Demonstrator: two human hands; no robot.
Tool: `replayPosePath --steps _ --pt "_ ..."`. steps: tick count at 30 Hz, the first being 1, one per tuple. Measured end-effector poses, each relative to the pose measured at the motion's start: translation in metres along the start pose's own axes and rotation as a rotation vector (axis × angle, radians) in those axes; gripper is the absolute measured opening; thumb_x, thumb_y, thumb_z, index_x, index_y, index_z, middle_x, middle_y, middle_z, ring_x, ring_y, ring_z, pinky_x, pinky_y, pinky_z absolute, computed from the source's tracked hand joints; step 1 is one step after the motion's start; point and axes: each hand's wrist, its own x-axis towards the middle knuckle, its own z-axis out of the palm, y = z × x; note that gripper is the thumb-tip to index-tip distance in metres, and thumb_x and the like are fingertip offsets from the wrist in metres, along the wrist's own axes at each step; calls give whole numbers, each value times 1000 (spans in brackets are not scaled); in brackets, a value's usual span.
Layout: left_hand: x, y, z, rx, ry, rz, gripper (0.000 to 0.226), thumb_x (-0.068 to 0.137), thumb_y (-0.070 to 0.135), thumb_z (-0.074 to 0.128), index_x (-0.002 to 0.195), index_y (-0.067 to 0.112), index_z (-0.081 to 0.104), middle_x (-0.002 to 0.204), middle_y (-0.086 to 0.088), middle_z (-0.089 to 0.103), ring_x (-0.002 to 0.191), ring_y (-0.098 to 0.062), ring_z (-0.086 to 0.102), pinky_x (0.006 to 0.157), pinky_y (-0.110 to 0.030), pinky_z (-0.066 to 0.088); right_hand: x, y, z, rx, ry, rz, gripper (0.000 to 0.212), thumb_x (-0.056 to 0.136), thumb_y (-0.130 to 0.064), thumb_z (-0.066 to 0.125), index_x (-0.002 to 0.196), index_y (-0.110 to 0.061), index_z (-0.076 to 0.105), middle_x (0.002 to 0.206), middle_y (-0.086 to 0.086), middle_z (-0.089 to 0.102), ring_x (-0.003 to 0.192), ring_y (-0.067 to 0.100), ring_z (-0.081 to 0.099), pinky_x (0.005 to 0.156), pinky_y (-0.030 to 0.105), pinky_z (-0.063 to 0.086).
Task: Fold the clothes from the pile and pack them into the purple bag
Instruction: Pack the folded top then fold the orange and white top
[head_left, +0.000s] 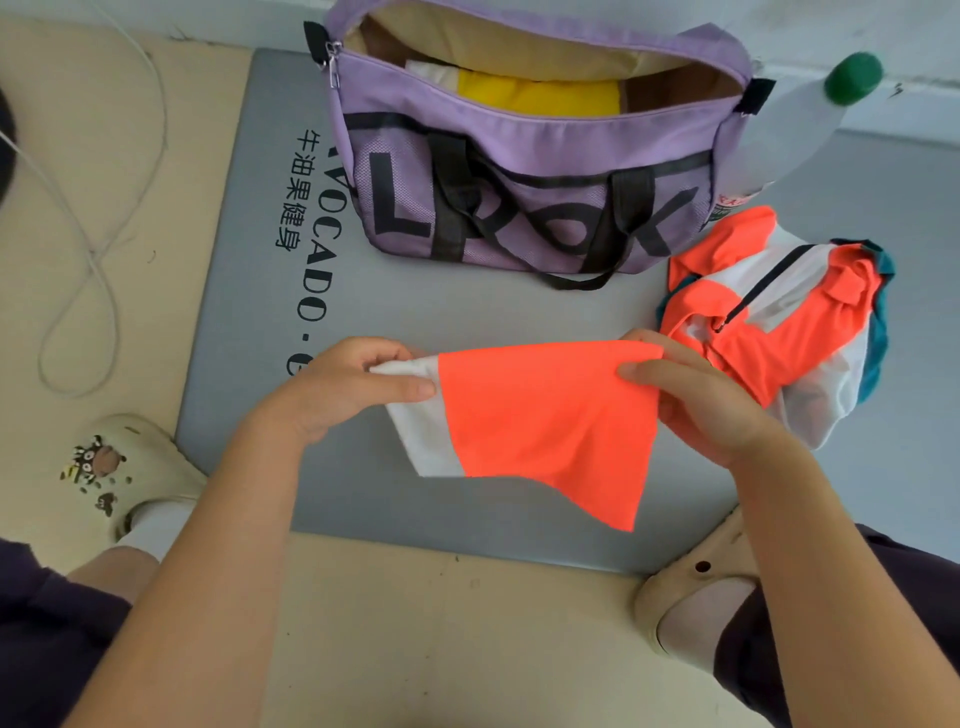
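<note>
I am holding up an orange and white cloth (540, 421) over the grey mat (467, 306). My left hand (343, 389) pinches the white top corner, with the thumb on the front and the other fingers curled behind. My right hand (696, 400) pinches the orange top corner the same way, thumb in front. The top edge is pulled fairly straight between my hands. The bottom hangs loose and one corner droops down lower.

I think this cloth is very light and thin. It is soft and floppy, so it will not keep a shape by itself. It looks smooth, so it may slip if I pinch too softly. The best places to hold are the corners and the edges, where I hold now. To fold it, I should lay it flat on the mat first, then lift one edge over.

The pile (779, 322) sits just to the right of the cloth, on the mat. It has orange, white and teal cloth bunched up, and it touches my right hand or sits just behind it.

The purple bag (524, 171) stands open at the far side of the mat. A yellow cloth (540, 96) and something white are already inside.
</note>
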Motion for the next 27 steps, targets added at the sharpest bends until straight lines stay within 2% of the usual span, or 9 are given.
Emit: replayPosePath --steps 2,4,8,11,13,15,18,23,27 --pt "2 1 -2 -243 -80 4 43 65 32 80 81 -1 57 83 -12 58 81 -19 56 76 -33 40 3 3 -1 134 25 53 6 79 -27 66 83 -23 63 82 0 57 77 12 54 64 25 43" --pt "12 -4 3 -403 -73 1 21 70 22 81 78 14 62 83 -3 65 78 -16 63 68 -24 49 13 11 -1 167 74 88 15 76 -38 70 88 -28 70 90 0 63 82 12 59 69 27 46" --pt "44 -33 28 -449 289 -124 13 86 15 71 99 18 72 104 -6 75 95 -23 70 86 -36 56 41 40 4 151 286 121 20 93 -39 60 105 -25 68 89 -4 65 81 11 59 72 28 51" --pt "55 -55 41 -341 393 -217 13 89 17 68 100 12 72 102 -6 75 99 -27 69 84 -37 52 50 65 8 28 468 176 30 92 -33 64 114 -12 63 97 6 65 87 19 58 86 48 51" --pt "55 -61 45 -283 390 -233 12 85 22 72 94 15 74 96 -1 76 95 -22 71 78 -34 54 48 74 9 -37 516 200 32 89 -34 69 110 -11 65 103 9 68 90 22 62 93 54 49" --pt "53 -63 49 -202 369 -276 19 82 27 77 93 11 74 93 -2 77 90 -21 72 78 -35 56 45 78 10 -163 485 231 28 86 -39 70 96 -12 70 90 7 69 82 22 62 88 55 51" --pt "47 -65 59 -132 321 -349 22 79 28 80 90 9 75 91 -7 76 85 -23 73 79 -37 57 39 84 15 -337 393 391 45 86 -44 69 93 1 69 90 17 71 79 27 65 85 53 55" --pt "39 -68 70 -424 240 -279 28 81 23 77 106 12 72 99 -8 76 94 -28 72 88 -43 55 30 93 28 -126 491 326 42 90 -44 64 101 -3 68 103 17 72 97 31 67 92 54 51" --pt "32 -74 82 -437 211 -367 26 86 24 74 110 13 70 104 -7 75 96 -24 72 88 -38 56 21 92 39 -99 526 380 43 91 -47 60 108 -7 67 105 11 72 98 28 68 93 51 52"
